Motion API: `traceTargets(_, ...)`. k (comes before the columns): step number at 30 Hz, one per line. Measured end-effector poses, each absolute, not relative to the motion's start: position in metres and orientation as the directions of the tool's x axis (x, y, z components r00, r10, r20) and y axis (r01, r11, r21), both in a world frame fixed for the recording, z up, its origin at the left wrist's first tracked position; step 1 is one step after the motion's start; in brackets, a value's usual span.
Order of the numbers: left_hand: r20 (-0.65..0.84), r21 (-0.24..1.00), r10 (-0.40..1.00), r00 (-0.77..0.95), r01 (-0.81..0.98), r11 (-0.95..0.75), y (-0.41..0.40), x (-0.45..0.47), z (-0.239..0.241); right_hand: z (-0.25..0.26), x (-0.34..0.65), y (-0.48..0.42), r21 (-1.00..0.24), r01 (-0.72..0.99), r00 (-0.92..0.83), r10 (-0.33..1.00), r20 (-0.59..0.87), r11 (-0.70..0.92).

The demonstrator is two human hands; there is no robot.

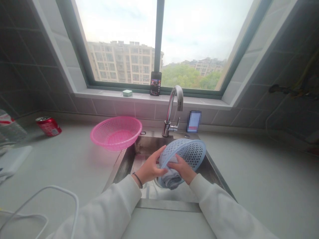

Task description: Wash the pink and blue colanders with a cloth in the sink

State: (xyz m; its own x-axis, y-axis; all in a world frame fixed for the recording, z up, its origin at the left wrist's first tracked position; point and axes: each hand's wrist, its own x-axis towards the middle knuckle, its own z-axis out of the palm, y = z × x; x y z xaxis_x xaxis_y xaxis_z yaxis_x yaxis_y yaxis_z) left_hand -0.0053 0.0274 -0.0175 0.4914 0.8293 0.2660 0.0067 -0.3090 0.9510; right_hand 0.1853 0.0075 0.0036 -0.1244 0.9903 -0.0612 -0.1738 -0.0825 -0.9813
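Head view: left hand (149,169) clamps the basket (191,151) by its rim, tilted over the sink (129,156), seemingly so the right hand (183,169), gripping a cloth (171,179), can press against it.

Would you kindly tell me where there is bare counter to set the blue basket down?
The counter right of the sink is bare. Left of the sink, a free patch lies between the pink basket, the red can and the white cable. The sink itself is crowded: left hand, right hand, the blue basket and the cloth.
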Motion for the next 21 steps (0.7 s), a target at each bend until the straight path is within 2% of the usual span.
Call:
traceTargets(2, 0.263, 0.953, 0.837, 0.48, 0.004, -0.302, 0.027, -0.005, -0.018, 0.006, 0.186, 0.007, -0.981, -0.179, -0.109, 0.993, -0.053, -0.072)
traceTargets(6, 0.251, 0.956, 0.832, 0.495, 0.007, -0.293, 0.026, -0.004, -0.017, 0.005, 0.187, 0.007, -0.942, -0.321, -0.151, 0.987, -0.046, -0.093)
traceTargets(10, 0.255, 0.956, 0.842, 0.475, 0.006, -0.293, 0.026, -0.003, -0.016, -0.008, 0.186, 0.012, -0.988, -0.123, -0.196, 0.978, -0.068, -0.093)
traceTargets(12, 0.26, 0.953, 0.849, 0.46, 0.018, -0.302, 0.027, -0.003, -0.016, -0.011, 0.185, 0.013, -0.993, -0.093, -0.174, 0.983, -0.06, -0.077)
traceTargets(17, 0.255, 0.953, 0.862, 0.439, 0.035, -0.3, 0.027, -0.003, -0.017, -0.005, 0.183, 0.009, -0.919, -0.364, -0.19, 0.978, -0.084, -0.15)
traceTargets(21, 0.254, 0.957, 0.874, 0.414, 0.022, -0.288, 0.026, -0.002, -0.015, -0.008, 0.181, 0.011, -0.959, -0.228, -0.204, 0.972, -0.12, -0.166)
